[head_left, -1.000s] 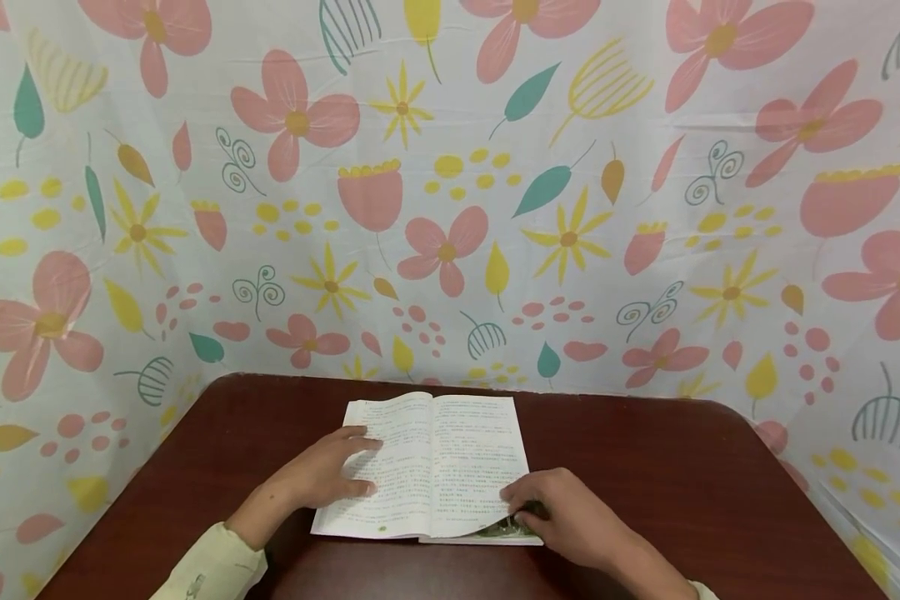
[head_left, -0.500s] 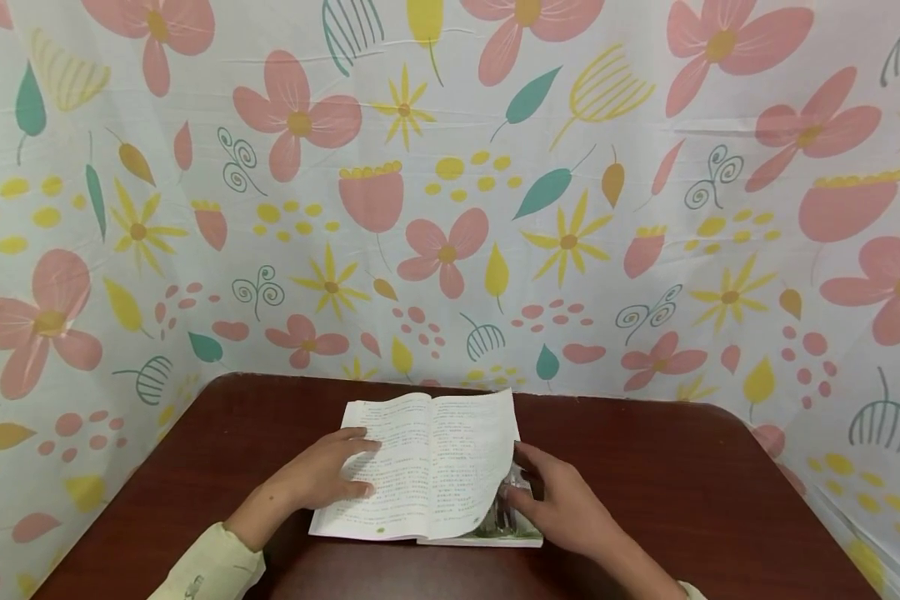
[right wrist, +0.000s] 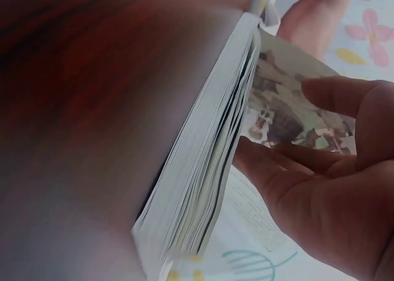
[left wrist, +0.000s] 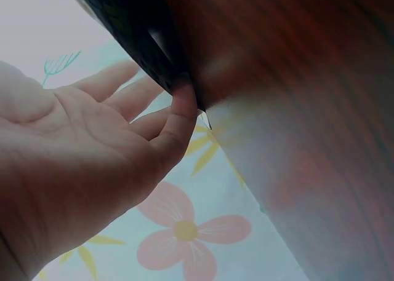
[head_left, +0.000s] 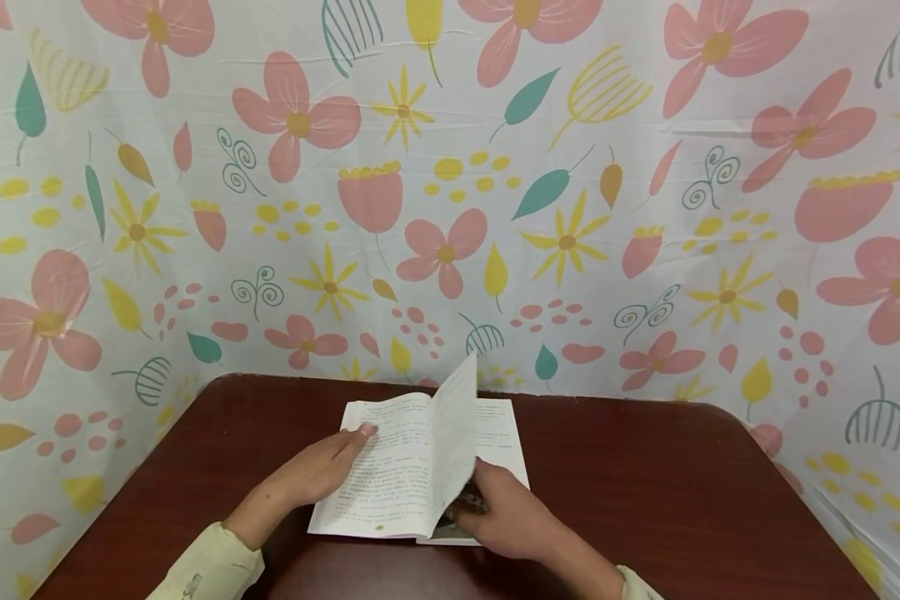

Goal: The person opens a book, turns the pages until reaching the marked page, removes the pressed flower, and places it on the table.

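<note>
An open book (head_left: 393, 483) with printed text lies on the dark table. My left hand (head_left: 311, 475) rests on its left page, fingers loosely extended. In the left wrist view, fingertips touch the book's shadowed edge (left wrist: 138, 32). A single page (head_left: 457, 442) stands nearly upright at the spine. My right hand (head_left: 513, 517) is against that page's underside, thumb and fingers spread. The right wrist view shows a colour picture (right wrist: 283, 106) on this side, behind the thumb, and the book's thick page block (right wrist: 200, 146). Some right fingertips are hidden behind the page in the head view.
The reddish-brown table (head_left: 645, 467) extends on both sides of the book, its rounded far corners near the cloth. A white flower-patterned cloth (head_left: 450, 192) hangs behind the table and along its sides.
The right hand has moved left from the book's right corner, raising the page from nearly flat to upright. Another text page shows beneath. The left hand has shifted slightly, its fingers drawing together.
</note>
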Available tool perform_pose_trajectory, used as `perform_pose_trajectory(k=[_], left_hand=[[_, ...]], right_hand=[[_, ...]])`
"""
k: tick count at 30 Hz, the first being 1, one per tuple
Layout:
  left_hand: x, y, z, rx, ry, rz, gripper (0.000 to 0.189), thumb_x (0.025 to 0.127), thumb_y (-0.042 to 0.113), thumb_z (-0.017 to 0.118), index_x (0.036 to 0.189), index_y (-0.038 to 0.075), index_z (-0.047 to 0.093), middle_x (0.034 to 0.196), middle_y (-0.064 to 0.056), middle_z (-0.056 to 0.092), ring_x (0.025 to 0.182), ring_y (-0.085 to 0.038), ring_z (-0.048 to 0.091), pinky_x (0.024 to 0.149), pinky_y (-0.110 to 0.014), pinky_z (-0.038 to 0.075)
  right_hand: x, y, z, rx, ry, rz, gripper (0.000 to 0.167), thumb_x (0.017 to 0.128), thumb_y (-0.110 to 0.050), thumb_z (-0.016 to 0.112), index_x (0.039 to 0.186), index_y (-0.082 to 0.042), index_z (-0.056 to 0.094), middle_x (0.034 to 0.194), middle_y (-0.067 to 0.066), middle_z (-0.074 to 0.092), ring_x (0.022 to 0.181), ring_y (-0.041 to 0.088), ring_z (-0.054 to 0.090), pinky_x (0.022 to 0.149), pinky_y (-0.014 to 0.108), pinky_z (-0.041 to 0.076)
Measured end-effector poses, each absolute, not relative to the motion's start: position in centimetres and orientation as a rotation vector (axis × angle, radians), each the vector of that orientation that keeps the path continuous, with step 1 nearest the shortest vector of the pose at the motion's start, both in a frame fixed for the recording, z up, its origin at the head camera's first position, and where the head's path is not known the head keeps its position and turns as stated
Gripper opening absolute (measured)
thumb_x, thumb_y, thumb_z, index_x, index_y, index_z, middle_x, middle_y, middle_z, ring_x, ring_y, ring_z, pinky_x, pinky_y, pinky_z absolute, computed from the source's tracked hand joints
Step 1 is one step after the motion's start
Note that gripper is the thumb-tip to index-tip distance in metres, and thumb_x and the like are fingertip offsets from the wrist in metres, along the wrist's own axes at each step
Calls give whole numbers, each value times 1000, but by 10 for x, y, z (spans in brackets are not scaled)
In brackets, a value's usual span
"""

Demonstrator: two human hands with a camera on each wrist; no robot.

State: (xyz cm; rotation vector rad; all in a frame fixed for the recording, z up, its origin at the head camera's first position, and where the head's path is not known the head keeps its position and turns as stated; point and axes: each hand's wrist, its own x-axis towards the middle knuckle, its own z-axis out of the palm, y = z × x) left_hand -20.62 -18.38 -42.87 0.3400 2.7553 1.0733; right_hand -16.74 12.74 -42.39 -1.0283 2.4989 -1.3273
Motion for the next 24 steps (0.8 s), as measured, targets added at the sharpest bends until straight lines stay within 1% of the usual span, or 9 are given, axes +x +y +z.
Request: perform_pose_trajectory(k=[2,4,7,10,12,15,17,20,24], left_hand=[[-207,-184,-428,316,2748,1102,79,111,68,19,163,15,45,165,-6,44,155,-32,37,123,-54,30],[-208,-185,-428,328,2744,1117,77,111,67,16,165,19,40,167,-2,42,156,-30,35,124,-54,28],[-209,-188,-426,337,2724,1153,75,111,66,13,168,21,31,165,-5,46,157,-31,34,124,-56,27],[-210,-191,-425,324,2704,1188,78,110,68,10,170,20,22,166,-12,43,158,-35,29,125,-60,24],[-211,-194,-425,314,2685,1222,82,109,70,9,171,17,18,171,-14,32,160,-37,23,126,-62,21],[-212,-197,-424,295,2662,1257,88,107,74,9,171,14,12,176,-11,15,162,-36,14,127,-61,16],[-213,-199,-424,310,2648,1252,89,106,74,9,171,13,8,178,-10,9,163,-35,9,128,-61,14],[-215,-200,-424,304,2631,1251,89,106,75,9,171,15,6,178,-7,6,163,-32,7,128,-60,14],[-217,-201,-423,289,2605,1299,87,107,73,10,171,14,9,178,-9,8,163,-33,7,128,-61,13]], right_hand=[[-168,122,-424,-1022,2521,-1277,46,103,-11,68,147,-5,56,138,5,66,123,18,66,98,37,57],[-169,117,-424,-1004,2555,-1217,55,102,-13,68,153,-4,51,149,7,61,133,24,61,105,42,54],[-169,112,-422,-986,2613,-1105,65,102,-17,69,161,-6,43,158,7,52,139,27,57,109,48,50],[-169,107,-421,-1011,2662,-1001,65,102,-20,70,160,-8,45,161,6,51,144,27,52,113,52,46],[-169,105,-420,-1044,2682,-946,64,101,-19,70,160,-8,47,161,7,50,147,27,49,116,51,43],[-169,105,-421,-1083,2690,-884,60,101,-16,68,158,-9,49,162,7,50,149,28,47,118,50,42],[-169,106,-421,-1100,2689,-850,58,102,-16,67,157,-10,52,162,6,50,149,28,47,118,49,42],[-170,108,-420,-1129,2700,-796,53,102,-17,68,154,-11,57,161,5,52,148,28,49,117,49,43],[-170,112,-420,-1174,2730,-714,49,98,-19,73,146,-11,65,156,7,56,144,28,53,115,48,45]])
